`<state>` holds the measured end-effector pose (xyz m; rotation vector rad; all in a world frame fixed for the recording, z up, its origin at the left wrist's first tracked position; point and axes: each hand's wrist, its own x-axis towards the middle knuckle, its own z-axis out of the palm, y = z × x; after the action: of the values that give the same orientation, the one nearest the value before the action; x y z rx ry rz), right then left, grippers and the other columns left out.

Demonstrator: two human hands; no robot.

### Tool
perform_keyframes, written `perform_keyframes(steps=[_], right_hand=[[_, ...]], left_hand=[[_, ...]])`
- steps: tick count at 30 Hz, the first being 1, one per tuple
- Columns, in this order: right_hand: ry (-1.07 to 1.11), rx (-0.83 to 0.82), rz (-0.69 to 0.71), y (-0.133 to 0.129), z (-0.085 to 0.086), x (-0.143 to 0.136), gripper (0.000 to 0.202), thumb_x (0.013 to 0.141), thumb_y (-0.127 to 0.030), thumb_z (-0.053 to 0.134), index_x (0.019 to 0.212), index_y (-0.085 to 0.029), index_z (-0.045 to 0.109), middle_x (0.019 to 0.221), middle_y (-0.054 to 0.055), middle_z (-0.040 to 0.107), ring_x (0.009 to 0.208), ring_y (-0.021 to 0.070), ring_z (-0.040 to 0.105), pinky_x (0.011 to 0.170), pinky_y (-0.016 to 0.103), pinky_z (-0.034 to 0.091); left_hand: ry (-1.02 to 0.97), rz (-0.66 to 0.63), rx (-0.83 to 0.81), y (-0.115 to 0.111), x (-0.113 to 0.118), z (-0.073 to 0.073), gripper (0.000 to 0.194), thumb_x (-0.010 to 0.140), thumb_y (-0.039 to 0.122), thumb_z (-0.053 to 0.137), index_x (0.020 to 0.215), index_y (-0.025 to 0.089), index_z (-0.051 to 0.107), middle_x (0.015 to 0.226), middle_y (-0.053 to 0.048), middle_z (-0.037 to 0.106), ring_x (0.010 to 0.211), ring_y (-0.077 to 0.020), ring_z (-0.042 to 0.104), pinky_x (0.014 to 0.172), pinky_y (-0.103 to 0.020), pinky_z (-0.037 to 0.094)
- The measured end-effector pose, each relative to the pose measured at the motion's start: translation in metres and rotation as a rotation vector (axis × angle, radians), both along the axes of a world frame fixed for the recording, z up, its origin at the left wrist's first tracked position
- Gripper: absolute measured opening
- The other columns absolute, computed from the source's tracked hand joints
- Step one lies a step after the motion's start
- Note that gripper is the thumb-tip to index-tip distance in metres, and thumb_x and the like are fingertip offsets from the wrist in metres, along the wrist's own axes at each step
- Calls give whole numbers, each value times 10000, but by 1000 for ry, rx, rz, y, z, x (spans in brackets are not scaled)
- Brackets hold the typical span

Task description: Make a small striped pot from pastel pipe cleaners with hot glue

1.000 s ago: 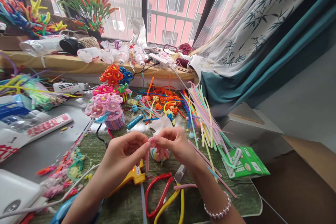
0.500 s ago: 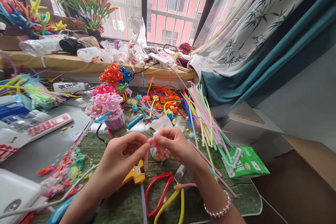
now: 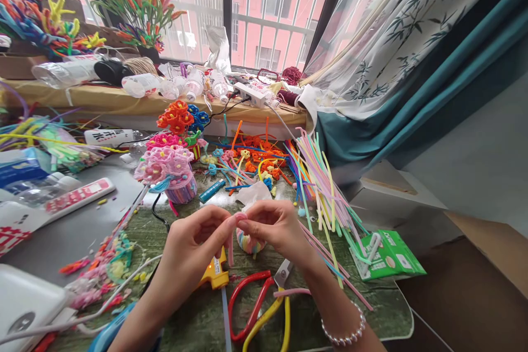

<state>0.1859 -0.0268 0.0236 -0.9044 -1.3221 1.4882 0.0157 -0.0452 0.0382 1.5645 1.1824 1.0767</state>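
Between the fingertips of my left hand (image 3: 201, 250) and my right hand (image 3: 275, 231) is a pink pipe cleaner (image 3: 230, 248). Its upper end is curled into a small loop, pinched from both sides, and a straight tail hangs down below the left fingers. Just behind the right fingers sits a small round piece of striped pastel pipe cleaners (image 3: 250, 243), partly covered. Below the hands lie scissors (image 3: 264, 308) with one red and one yellow handle. A yellow glue gun (image 3: 216, 271) rests under my left wrist, a glue stick showing at its back.
Pastel pipe cleaners (image 3: 319, 181) are heaped at the right, near a green packet (image 3: 394, 256). A pot of pink pipe-cleaner flowers (image 3: 181, 190) stands left of centre. A teal lighter (image 3: 212, 191) lies beside it. A white cable (image 3: 103, 316) crosses the lower left.
The curled pink loop has risen slightly and turned between the fingers. Both hands have shifted a little, still pinching the pipe cleaner. The scissors and glue gun stay put.
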Motion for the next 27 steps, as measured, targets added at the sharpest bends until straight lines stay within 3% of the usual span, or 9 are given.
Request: perform_keyframes(steps=[5, 10, 18, 23, 27], right_hand=[[-2, 95, -58, -1, -5, -1, 374, 633, -511, 829, 685, -167, 694, 536, -20, 604, 386, 99, 528, 339, 214, 404], [-24, 176, -100, -1, -9, -2, 301, 694, -459, 810, 702, -176, 705, 596, 1, 634, 410, 109, 551, 361, 229, 411], [-4, 151, -52, 0, -10, -1, 275, 689, -429, 821, 696, -186, 693, 564, -20, 599, 409, 108, 549, 370, 231, 415], [16, 139, -53, -1, -11, -2, 265, 692, -419, 820, 697, -188, 689, 569, -19, 599, 407, 107, 547, 370, 230, 406], [30, 148, -62, -1, -11, -2, 260, 695, -411, 820, 694, -187, 686, 546, -25, 589, 393, 104, 534, 360, 227, 398]], left_hand=[[-12, 41, 19, -2, 2, -1, 256, 781, 424, 693, 713, 180, 661, 538, 34, 592, 454, -84, 498, 409, -155, 386], [-9, 60, 10, -4, 4, 0, 254, 790, 422, 683, 716, 179, 667, 566, 22, 613, 466, -90, 517, 413, -159, 385], [-31, 51, -63, -5, 4, 4, 337, 760, 499, 691, 694, 171, 654, 542, 15, 590, 470, -97, 506, 395, -162, 365], [-69, 81, -138, -12, 8, 9, 347, 785, 504, 669, 692, 172, 629, 518, 26, 582, 412, -68, 435, 365, -155, 316], [-102, 78, -143, -14, 10, 12, 329, 783, 483, 682, 696, 169, 632, 523, 24, 587, 422, -68, 458, 367, -148, 330]])
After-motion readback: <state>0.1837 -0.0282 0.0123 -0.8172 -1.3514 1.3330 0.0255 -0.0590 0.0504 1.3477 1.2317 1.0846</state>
